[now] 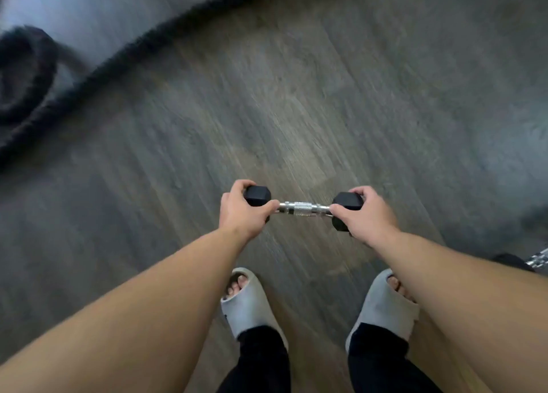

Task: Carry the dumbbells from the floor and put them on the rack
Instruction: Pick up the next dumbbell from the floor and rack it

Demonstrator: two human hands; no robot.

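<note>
A small dumbbell (301, 208) with black hexagonal ends and a knurled chrome handle hangs level above the wooden floor in front of my feet. My left hand (241, 211) wraps its left black end, and my right hand (366, 214) wraps its right black end. The chrome handle between my hands is bare. At the right edge, part of a second dumbbell (530, 262) shows behind my right forearm, with a black end and a chrome bar. No rack is in view.
A thick black battle rope (142, 45) runs across the floor from the upper middle to the left edge and coils at the far left. My two feet in grey slides (249, 303) stand on the grey wooden floor (326, 96) below the dumbbell.
</note>
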